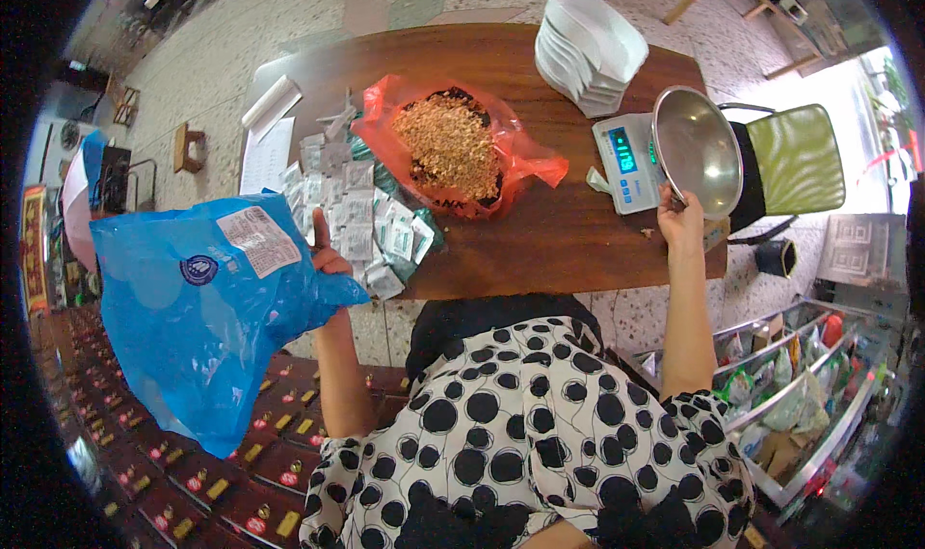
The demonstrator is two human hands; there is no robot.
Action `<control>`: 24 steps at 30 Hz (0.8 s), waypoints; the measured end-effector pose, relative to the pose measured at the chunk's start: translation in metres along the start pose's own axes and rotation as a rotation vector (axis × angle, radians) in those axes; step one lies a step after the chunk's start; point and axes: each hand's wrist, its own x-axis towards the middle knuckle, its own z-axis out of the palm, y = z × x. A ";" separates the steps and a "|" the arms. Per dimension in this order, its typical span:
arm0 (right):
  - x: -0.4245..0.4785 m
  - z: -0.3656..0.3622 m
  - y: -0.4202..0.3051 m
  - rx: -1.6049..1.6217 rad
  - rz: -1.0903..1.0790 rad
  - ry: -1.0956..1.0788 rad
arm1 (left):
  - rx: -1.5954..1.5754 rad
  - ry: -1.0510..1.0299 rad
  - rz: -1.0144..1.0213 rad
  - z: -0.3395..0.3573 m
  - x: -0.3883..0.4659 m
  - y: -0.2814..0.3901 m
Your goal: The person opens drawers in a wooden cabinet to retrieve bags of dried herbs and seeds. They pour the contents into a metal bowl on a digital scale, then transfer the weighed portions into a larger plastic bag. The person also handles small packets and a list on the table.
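Note:
My left hand (331,260) grips a large blue plastic bag (188,282) with a white printed label, out beyond the table's left front. My right hand (681,213) holds the rim of a round steel bowl (697,152), tilted beside a white digital scale (636,184) with a lit display. Whether the bowl touches the scale I cannot tell. At the table's middle, an open red plastic bag (517,162) holds light brown crumbly bits (448,141) over dark material. Many small white sachets (354,209) lie between the two bags.
Stacked white scoop-shaped trays (592,50) stand at the back right of the wooden table (506,260). A paper sheet (267,155) and a white roll (272,106) lie at the left. A green-backed chair (795,159) is beyond the right edge; a glass case (795,404) stands lower right.

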 end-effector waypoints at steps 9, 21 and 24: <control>-0.081 -0.006 0.066 -0.505 0.069 -0.437 | -0.104 0.091 0.148 0.022 -0.073 -0.062; -0.078 -0.057 0.135 -1.525 -0.864 -0.588 | -0.066 0.208 0.201 0.043 -0.159 -0.023; -0.069 -0.074 0.114 -1.519 -0.999 -0.341 | -0.107 0.085 0.152 0.045 -0.162 0.002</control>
